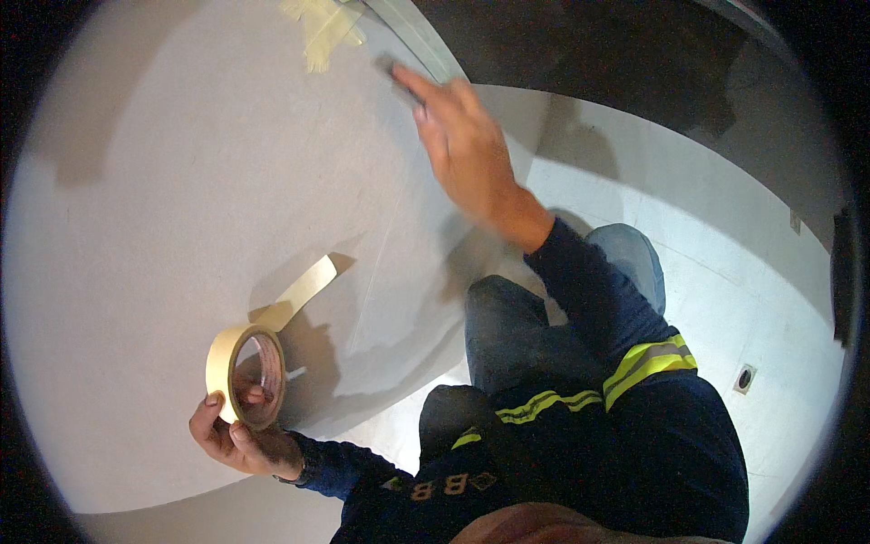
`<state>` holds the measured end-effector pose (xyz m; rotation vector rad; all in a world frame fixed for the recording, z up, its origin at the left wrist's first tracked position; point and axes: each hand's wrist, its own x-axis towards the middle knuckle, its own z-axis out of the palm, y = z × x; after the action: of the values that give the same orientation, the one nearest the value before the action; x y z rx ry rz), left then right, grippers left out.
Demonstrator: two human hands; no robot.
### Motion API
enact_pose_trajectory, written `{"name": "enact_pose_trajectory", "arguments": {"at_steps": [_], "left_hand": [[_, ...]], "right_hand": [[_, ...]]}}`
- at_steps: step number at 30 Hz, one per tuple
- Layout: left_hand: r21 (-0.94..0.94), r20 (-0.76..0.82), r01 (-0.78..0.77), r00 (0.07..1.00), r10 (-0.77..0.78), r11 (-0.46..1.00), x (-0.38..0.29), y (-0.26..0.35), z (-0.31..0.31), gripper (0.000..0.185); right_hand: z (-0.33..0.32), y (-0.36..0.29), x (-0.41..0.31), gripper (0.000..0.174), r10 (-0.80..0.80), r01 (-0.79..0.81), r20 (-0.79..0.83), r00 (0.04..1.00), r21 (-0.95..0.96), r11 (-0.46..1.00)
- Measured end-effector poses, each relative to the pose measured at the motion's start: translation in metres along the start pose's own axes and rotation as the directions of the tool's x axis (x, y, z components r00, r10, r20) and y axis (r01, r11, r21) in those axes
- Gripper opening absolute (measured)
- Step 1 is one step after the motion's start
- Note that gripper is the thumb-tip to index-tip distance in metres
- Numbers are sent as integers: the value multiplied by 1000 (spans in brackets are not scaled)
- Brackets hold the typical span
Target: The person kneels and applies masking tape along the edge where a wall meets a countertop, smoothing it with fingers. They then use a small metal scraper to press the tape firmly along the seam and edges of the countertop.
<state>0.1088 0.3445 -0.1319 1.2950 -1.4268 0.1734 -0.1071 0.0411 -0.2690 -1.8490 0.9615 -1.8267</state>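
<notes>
My left hand (pixel 238 438) grips a roll of pale yellow masking tape (pixel 221 367) by its lower rim, at the lower left. From the top of the roll a loose tape strip (pixel 299 292) sticks out to the upper right. Higher up, my right hand (pixel 472 146) has its fingers closed around a thin dark object (pixel 404 81), too blurred to name. That hand is in front of a large pale smooth surface (pixel 204 183), near its upper right edge. Crossed strips of yellow tape (pixel 326 34) are stuck on the surface to the upper left of my right hand.
A pale greenish strip or frame (pixel 418 37) runs along the surface's edge. To the right are my bent knees (pixel 506 333), a white floor (pixel 707 265) and a small drain or round fitting (pixel 745 378). A dark area (pixel 612 61) spans the upper right.
</notes>
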Motion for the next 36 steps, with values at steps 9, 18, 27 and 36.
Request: {"name": "enact_pose_trajectory", "arguments": {"at_steps": [9,18,27,36], "left_hand": [[-83,2,-5,1000,5,997,3,0,4,42],[-40,41,-12,999,14,999,0,-4,-4,45],[11,18,-29,999,29,1000,-1,-1,-5,46],[-93,10,-9,1000,10,996,-3,-8,-4,45]], "right_hand": [[4,-9,69,41,5,-6,-58,998,-12,1000],[25,-3,68,42,5,-5,-46,999,5,1000],[33,-3,68,43,15,-20,-36,999,-143,990],[17,56,-65,41,243,-205,134,961,-246,947]]}}
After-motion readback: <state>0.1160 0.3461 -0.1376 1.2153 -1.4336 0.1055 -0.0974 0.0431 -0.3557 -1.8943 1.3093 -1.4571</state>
